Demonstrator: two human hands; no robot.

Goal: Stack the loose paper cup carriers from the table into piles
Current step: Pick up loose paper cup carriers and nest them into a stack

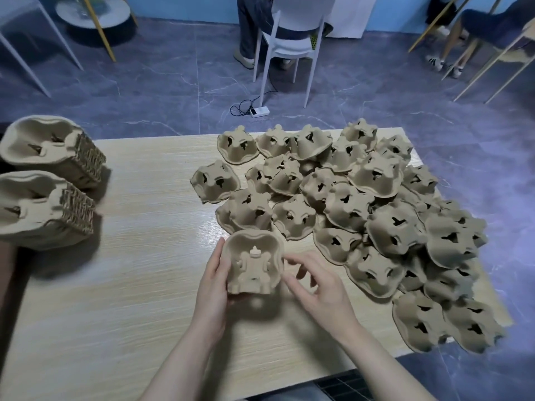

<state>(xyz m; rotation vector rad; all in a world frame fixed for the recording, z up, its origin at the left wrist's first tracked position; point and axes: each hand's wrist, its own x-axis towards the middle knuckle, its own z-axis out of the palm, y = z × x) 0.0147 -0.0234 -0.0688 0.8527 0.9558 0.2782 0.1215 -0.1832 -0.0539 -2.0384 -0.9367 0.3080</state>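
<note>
My left hand [212, 282] grips a brown pulp cup carrier [254, 263] by its left side and holds it above the table with its hollow side facing me. Just right of that carrier is my right hand [315, 285], fingers loosely bent and holding nothing. A heap of several loose carriers [362, 209], mostly upside down, covers the right half of the wooden table [130, 285]. Two tall piles of nested carriers stand at the far left, one at the back [55, 151] and one nearer me [43, 209].
Beyond the table's far edge a person sits on a white chair [292, 33], with a power strip and cable [259, 112] on the tiled floor. Chair and table legs stand at the back left and right. Bare wood lies between the piles and the heap.
</note>
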